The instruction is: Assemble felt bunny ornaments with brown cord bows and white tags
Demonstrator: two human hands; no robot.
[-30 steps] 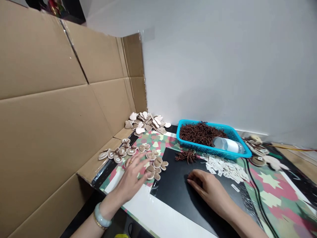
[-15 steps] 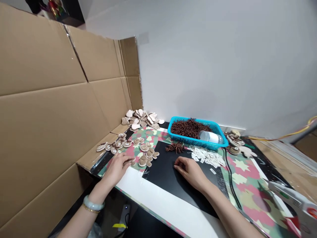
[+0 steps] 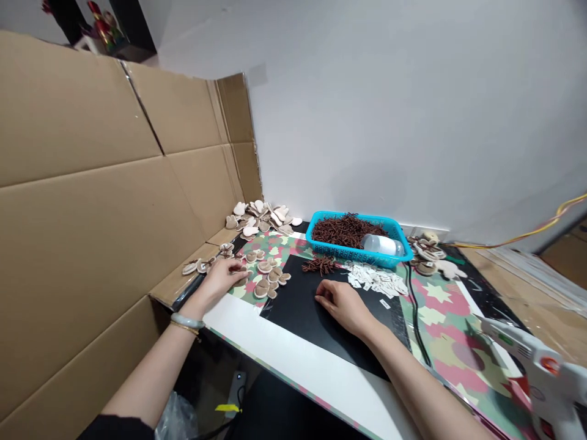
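My left hand (image 3: 221, 278) lies at the left of the table, its fingers reaching out over a small brown and cream fabric piece with rounded ears. The fingers partly cover that piece, and I cannot tell whether they press on it. Several similar animal-head pieces (image 3: 263, 287) lie just to its right. My right hand (image 3: 342, 304) rests on a black mat (image 3: 298, 318) with its fingers curled in towards the thumb; nothing shows in them. Beyond it are a small heap of brown twig-like bits (image 3: 320, 264) and a pile of small white labels (image 3: 378, 281).
A blue basket (image 3: 351, 252) by the wall holds brown twig-like bits and a clear bottle (image 3: 383, 245). Pale fabric pieces (image 3: 266, 217) are heaped in the far corner. A white glue gun (image 3: 536, 360) stands at the right, and a black cable (image 3: 415, 311) crosses the table. Cardboard (image 3: 92, 232) walls the left.
My left hand has moved slightly away from me over the fabric pieces. My right hand stays curled on the mat. The whole view has shifted a little.
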